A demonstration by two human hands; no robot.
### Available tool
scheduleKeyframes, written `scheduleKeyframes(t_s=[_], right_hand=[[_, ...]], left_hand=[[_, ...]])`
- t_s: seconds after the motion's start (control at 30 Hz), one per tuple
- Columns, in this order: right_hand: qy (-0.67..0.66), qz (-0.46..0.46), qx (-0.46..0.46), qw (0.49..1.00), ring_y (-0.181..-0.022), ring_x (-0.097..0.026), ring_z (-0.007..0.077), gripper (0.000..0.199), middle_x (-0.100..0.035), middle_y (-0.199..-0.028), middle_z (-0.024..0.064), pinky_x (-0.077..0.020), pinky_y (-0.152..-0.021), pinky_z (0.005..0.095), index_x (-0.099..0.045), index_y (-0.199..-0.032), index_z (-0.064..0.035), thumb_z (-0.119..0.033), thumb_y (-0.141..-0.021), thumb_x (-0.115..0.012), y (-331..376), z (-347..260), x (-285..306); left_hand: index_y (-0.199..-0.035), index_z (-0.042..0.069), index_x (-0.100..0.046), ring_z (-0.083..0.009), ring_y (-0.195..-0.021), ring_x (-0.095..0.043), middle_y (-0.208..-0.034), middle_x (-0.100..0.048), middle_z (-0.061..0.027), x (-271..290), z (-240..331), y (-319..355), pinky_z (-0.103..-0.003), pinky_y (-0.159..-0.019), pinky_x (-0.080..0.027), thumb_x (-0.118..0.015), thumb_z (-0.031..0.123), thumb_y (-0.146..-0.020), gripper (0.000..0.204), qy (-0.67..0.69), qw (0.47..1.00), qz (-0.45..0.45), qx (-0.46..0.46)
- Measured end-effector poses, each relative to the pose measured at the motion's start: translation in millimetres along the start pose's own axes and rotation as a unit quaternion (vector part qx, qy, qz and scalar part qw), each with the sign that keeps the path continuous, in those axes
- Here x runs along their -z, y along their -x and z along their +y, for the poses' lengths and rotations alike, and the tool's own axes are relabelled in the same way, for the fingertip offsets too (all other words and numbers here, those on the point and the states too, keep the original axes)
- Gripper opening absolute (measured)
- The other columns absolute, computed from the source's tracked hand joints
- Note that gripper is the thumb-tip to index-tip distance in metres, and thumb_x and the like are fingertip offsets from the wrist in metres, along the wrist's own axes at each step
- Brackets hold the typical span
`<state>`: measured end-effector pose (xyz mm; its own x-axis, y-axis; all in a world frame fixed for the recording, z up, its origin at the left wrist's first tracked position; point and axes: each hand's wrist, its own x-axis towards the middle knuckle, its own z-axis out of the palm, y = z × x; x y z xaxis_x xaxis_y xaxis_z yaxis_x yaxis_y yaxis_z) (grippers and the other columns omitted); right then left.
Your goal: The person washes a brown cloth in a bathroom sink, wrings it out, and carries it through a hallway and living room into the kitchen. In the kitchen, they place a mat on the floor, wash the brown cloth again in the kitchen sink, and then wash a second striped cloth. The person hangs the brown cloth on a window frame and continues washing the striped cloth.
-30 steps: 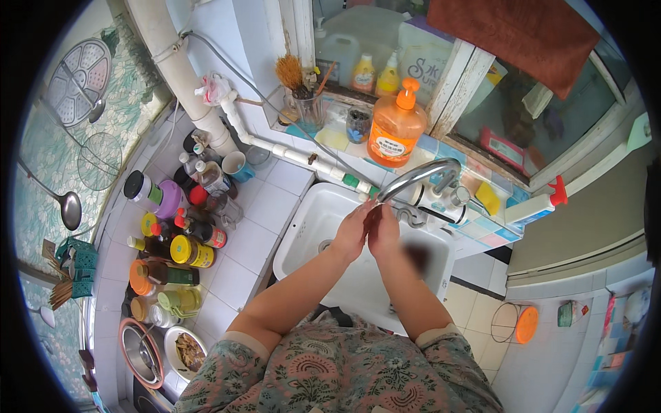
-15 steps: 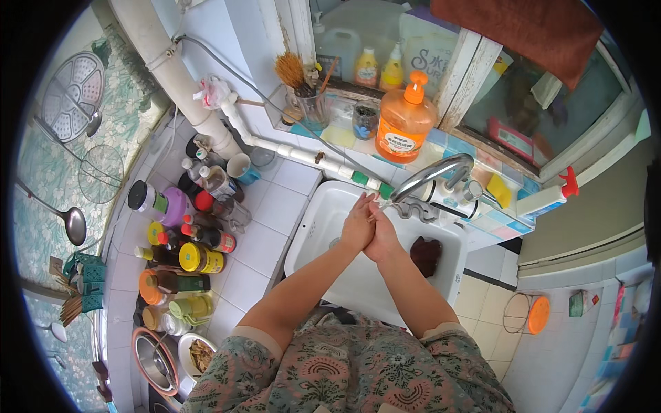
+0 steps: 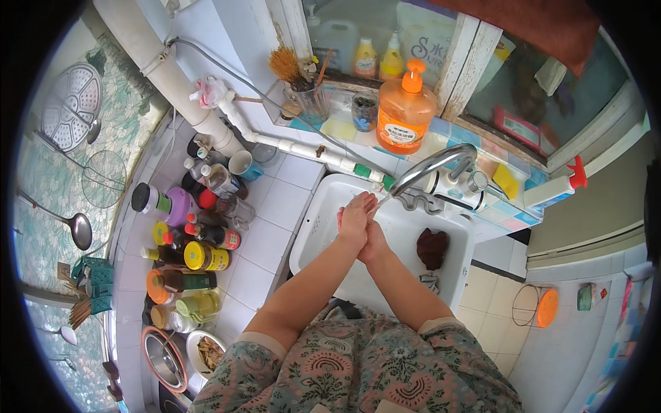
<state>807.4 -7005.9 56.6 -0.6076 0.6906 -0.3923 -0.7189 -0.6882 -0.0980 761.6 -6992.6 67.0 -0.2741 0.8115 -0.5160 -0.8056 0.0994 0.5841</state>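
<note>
My left hand (image 3: 354, 219) and my right hand (image 3: 374, 242) are pressed together over the white sink (image 3: 313, 258), palm to palm. The left fingers are stretched out toward the faucet; the right fingers are mostly hidden behind the left hand, with a few tips showing at its far side. No object shows between them. Just past the fingertips is the spout of the curved metal faucet (image 3: 441, 160), with what looks like a thin stream of water at its end. A dark red cloth (image 3: 432, 248) lies in the sink on the right, beside a small greyish crumpled thing (image 3: 429, 281).
An orange pump bottle (image 3: 405, 113) stands on the ledge behind the sink. Near the faucet are a yellow sponge (image 3: 506, 181) and a spray bottle with a red trigger (image 3: 577, 172). Several jars and bottles (image 3: 206, 256) crowd the tiled counter on the left, by a metal pot (image 3: 164, 361).
My hands stay pressed together and slide against each other, the left fingers now straighter. The view has shifted slightly, and the greyish thing in the sink now shows beside my right forearm.
</note>
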Motion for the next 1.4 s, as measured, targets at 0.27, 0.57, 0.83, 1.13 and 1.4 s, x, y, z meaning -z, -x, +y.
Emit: scheduleKeyframes(t_s=[0.27,0.57,0.83,1.13,1.4], right_hand=[[-0.019,0.107,-0.001,0.994,-0.103,-0.051,0.0204,0.045,-0.054,-0.113,0.0038,-0.0406,-0.09,0.0361,-0.048,-0.114,-0.0103,-0.049,-0.093,-0.039,-5.2,-24.7,50.6],[0.678,0.459,0.008,0.575,-0.124,-0.035,0.0313,0.044,-0.05,-0.124,0.0173,-0.03,-0.102,0.0415,-0.057,-0.118,-0.0121,-0.03,-0.079,-0.059,30.1,-127.5,290.8],[0.755,0.41,-0.04,0.51,-0.116,-0.049,0.031,0.05,-0.049,-0.127,0.0193,-0.0387,-0.099,0.0363,-0.062,-0.113,-0.0108,-0.032,-0.069,-0.07,33.7,-174.8,367.7],[0.604,0.082,0.09,0.788,-0.073,-0.051,0.0102,0.014,-0.055,-0.08,0.0009,-0.0415,-0.065,0.0256,-0.054,-0.088,-0.0039,-0.003,-0.075,-0.057,22.6,-121.1,181.1],[0.564,-0.152,-0.032,0.811,-0.087,-0.049,0.0093,0.022,-0.05,-0.092,-0.0004,-0.0398,-0.077,0.0237,-0.049,-0.098,-0.0056,0.001,-0.077,-0.053,49.1,-57.2,18.9]], left_hand=[[-0.13,0.007,-0.044,-0.0283,-0.125,-0.04,-0.131,-0.046,-0.0172,53.2,-34.6,-12.6,-0.05,-0.098,-0.033,-0.049,0.024,-0.088,0.045,-0.729,0.634,-0.141,-0.216],[-0.121,0.005,-0.053,-0.028,-0.113,-0.05,-0.122,-0.052,-0.0176,128.2,-45.7,-11.1,-0.037,-0.095,-0.038,-0.059,0.023,-0.083,0.043,-0.641,0.762,-0.095,0.013],[-0.119,-0.002,-0.052,-0.0218,-0.105,-0.056,-0.114,-0.059,-0.0159,152.6,-26.1,18.2,-0.031,-0.091,-0.043,-0.056,0.019,-0.085,0.04,-0.625,0.778,-0.054,0.036],[-0.126,0.007,-0.047,-0.0198,-0.113,-0.049,-0.125,-0.049,-0.0079,114.9,-30.2,29.9,-0.035,-0.093,-0.041,-0.05,0.036,-0.09,0.046,-0.501,0.859,0.013,0.102],[-0.114,0.012,-0.049,-0.0215,-0.106,-0.054,-0.117,-0.054,-0.0069,90.8,12.3,12.5,-0.038,-0.089,-0.047,-0.048,0.048,-0.09,0.043,-0.095,0.992,0.035,0.07]])
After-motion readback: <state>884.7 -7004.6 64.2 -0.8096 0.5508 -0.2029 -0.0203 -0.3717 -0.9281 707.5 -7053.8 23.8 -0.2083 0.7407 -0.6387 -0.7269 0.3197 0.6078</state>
